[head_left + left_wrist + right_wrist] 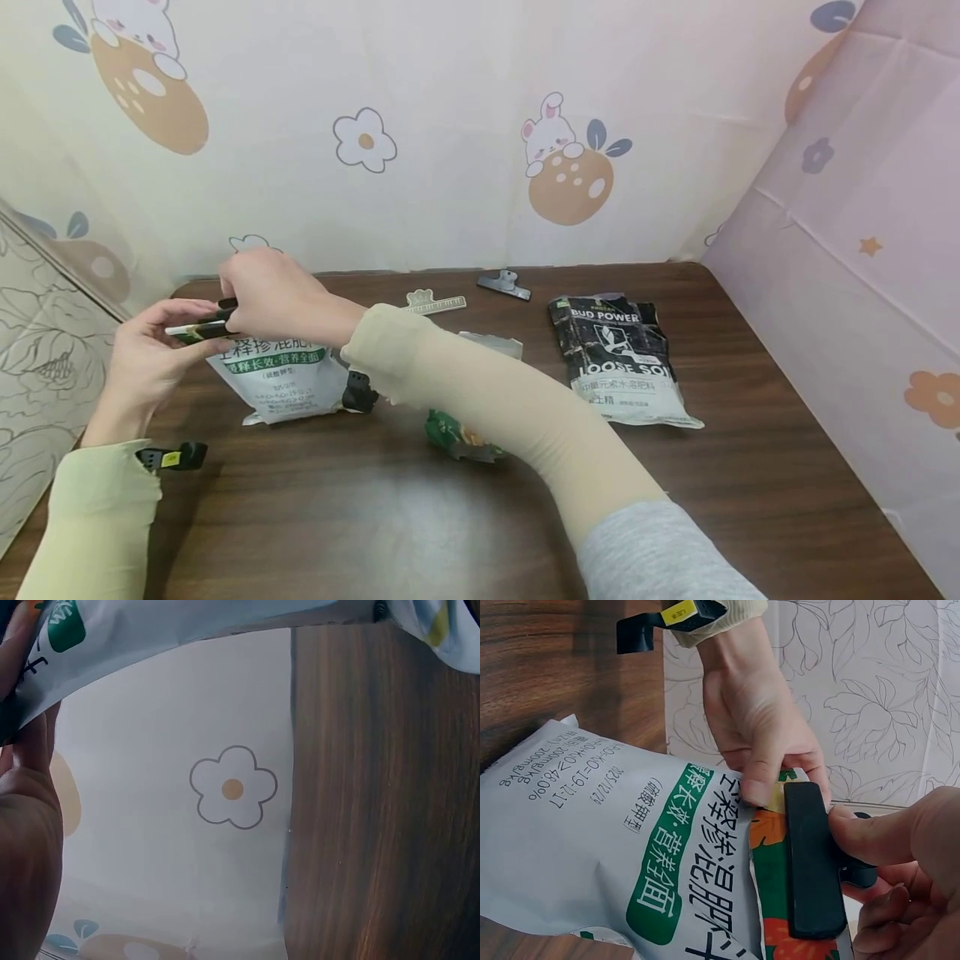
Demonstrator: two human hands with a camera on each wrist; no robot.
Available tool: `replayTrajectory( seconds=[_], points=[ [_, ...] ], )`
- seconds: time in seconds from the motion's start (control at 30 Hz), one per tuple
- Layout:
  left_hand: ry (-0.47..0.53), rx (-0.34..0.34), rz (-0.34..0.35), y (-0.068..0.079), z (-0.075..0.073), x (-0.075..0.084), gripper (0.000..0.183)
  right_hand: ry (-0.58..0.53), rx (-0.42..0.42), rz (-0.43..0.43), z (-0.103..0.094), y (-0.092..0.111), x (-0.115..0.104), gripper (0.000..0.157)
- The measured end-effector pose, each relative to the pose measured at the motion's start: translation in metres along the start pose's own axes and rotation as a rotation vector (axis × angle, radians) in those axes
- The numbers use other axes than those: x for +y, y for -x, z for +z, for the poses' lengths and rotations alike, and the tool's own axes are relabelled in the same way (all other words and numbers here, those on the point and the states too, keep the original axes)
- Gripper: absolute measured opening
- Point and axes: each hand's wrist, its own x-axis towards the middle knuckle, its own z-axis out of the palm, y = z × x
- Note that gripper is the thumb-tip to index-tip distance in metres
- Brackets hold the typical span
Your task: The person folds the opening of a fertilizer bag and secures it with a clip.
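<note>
A white fertilizer bag with green bands [288,387] stands at the left of the table, its top edge folded over. My left hand [146,354] pinches one end of that fold, thumb on the front, as the right wrist view shows. Across the colourful folded strip lies a long black bag clip [815,862]. My right hand [907,847] holds the clip at its handle side, thumb against it. From the left wrist, the bag's underside [195,622] crosses above, with part of my left hand [30,832] at the edge.
Behind are a pale crown-topped clip [435,302] and a grey metal clip [504,285]. A black-and-white "Loose Soil" bag [615,358] lies at right. My right sleeve partly covers a green packet [453,435]. A patterned curtain [450,167] borders the wooden table [337,517].
</note>
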Motion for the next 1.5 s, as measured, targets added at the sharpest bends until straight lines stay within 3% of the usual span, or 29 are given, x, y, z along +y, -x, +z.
replayTrajectory(
  seconds=[0.13, 0.43, 0.7, 0.87, 1.17, 1.5],
  points=[
    [-0.054, 0.004, -0.076, 0.001, 0.002, 0.002, 0.044, -0.009, 0.004, 0.006, -0.001, 0.001, 0.002, 0.013],
    [0.017, -0.002, -0.025, 0.0, 0.004, 0.0, 0.043, 0.0, 0.019, -0.006, 0.003, 0.003, 0.003, 0.013],
    [-0.06, -0.002, -0.051, 0.002, 0.004, -0.001, 0.039, -0.042, -0.007, 0.01, 0.006, 0.002, 0.008, 0.026],
    [-0.082, -0.002, -0.075, 0.003, 0.002, -0.001, 0.034, -0.064, -0.022, -0.012, 0.005, 0.003, 0.013, 0.026],
    [-0.113, 0.004, -0.071, 0.005, 0.002, -0.003, 0.031, -0.207, -0.028, -0.064, -0.004, 0.021, 0.039, 0.027],
    [-0.302, 0.058, -0.114, 0.006, 0.0, -0.003, 0.031, -0.325, 0.002, -0.022, 0.009, 0.038, 0.074, 0.04]
  ],
)
